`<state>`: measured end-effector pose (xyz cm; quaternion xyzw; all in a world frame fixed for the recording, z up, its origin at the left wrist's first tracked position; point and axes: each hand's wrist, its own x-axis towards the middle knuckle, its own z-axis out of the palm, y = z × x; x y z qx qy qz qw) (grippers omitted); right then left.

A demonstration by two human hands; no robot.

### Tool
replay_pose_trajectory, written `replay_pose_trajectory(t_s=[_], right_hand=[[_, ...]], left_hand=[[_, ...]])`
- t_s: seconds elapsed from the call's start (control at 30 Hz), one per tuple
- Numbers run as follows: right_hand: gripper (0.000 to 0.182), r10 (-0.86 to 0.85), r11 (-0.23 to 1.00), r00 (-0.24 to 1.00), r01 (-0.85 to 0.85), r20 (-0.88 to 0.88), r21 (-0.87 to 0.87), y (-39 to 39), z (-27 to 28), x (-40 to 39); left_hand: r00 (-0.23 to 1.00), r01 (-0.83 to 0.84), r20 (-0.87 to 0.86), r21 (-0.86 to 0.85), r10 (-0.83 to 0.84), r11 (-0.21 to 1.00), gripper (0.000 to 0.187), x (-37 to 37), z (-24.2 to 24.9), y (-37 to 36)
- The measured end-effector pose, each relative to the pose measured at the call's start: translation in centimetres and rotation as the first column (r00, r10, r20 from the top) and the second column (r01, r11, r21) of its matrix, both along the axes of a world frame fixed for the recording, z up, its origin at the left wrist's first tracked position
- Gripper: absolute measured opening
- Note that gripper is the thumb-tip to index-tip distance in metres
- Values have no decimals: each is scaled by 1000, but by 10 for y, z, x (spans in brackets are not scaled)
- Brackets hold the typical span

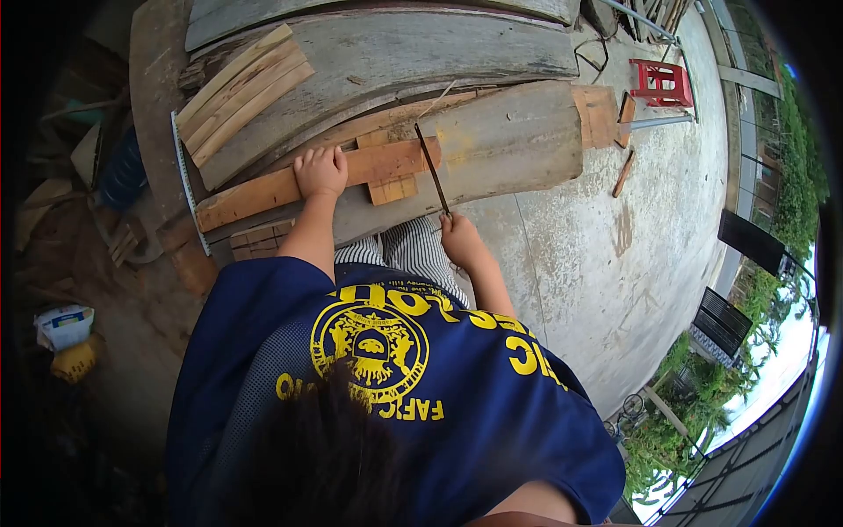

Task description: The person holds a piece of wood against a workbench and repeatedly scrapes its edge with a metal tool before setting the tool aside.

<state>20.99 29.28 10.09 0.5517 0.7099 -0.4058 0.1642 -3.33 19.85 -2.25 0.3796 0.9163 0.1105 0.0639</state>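
Observation:
My left hand presses down on a reddish-brown wooden board, its fingers bent over the far edge. The board lies across a small wooden block on a wide grey plank. In my right hand is the near end of a thin dark saw, fingers wrapped round it. The saw crosses the board close to its right end, and its far tip shows beyond the board.
Several light wood strips lie at the upper left beside a metal ruler. A red plastic stool stands at the upper right. Wood scraps lie on the concrete floor. A white bag is at the far left.

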Motion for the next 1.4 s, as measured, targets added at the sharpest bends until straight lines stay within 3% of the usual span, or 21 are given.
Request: replay_pose_trajectory(t_s=[0.13,0.3,0.4,0.53,0.63,0.97,1.17,1.23,1.4], right_hand=[[36,38,999,999,-38,11,6,19,-24,-39],[35,-18,1000,1000,17,12,23,-11,6,5],[34,-39,999,997,40,64,-4,-13,26,12],[34,-20,999,999,21,-41,38,6,-23,-16],[33,33,998,999,-33,4,44,21,-44,-49],[34,-58,998,998,59,34,-32,-9,9,8],[34,-46,998,998,48,-40,44,23,-57,-45],[35,12,1000,1000,-12,-11,22,28,-47,-48],[33,-27,999,999,28,42,-19,0,2,-3]], left_hand=[[1000,-1,-5,-15,1,1000,37,3,0,-2],[999,22,44,-116,-17,993,36,-1,6,1],[999,25,34,-58,-23,998,35,-1,7,1],[999,27,42,-99,-23,995,35,-1,11,3],[999,32,13,-79,-31,996,34,0,8,1],[999,52,-5,-49,-53,997,36,0,8,3],[999,41,10,-78,-40,996,35,3,8,1],[999,26,28,-81,-24,996,34,2,10,4],[998,61,-3,-43,-61,997,34,2,4,2]])
